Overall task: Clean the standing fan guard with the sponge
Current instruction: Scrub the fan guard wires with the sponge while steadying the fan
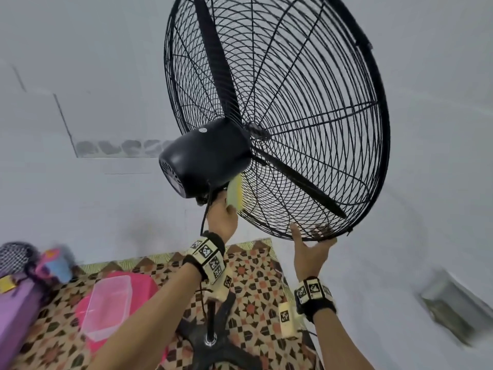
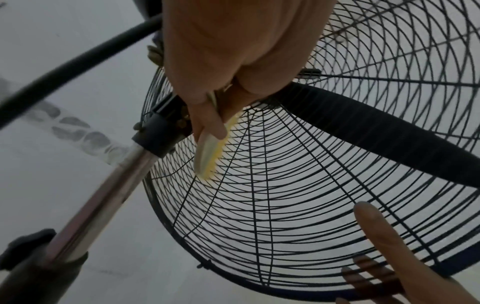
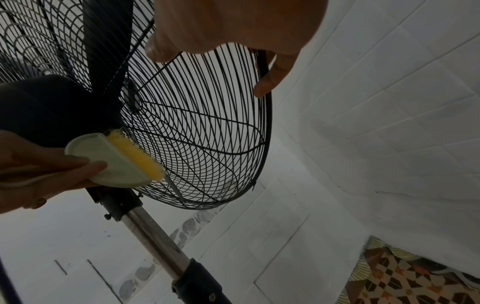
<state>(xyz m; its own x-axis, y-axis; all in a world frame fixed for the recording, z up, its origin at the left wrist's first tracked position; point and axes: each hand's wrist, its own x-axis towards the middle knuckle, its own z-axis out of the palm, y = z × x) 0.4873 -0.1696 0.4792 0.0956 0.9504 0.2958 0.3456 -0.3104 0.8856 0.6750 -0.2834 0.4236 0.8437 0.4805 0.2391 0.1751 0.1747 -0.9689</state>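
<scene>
The black wire fan guard (image 1: 384,145) is tilted up above me on its pole (image 3: 155,236). My left hand (image 1: 225,210) grips the sponge (image 1: 234,194), pale green on the back and yellow on the face. The yellow face presses against the rear guard (image 2: 272,205) just below the black motor housing (image 1: 205,161). The sponge (image 3: 116,160) shows the same contact in the right wrist view. My right hand (image 1: 309,240) holds the guard's bottom rim, thumb on the rear side, fingers (image 2: 381,232) curled round to the front.
The fan's black base (image 1: 213,343) stands on a patterned floor mat (image 1: 253,276). A clear plastic box on a pink tub (image 1: 109,303) and purple things (image 1: 16,303) lie at the left. A power cord (image 1: 204,220) hangs beside my left hand. White tiled walls surround the fan.
</scene>
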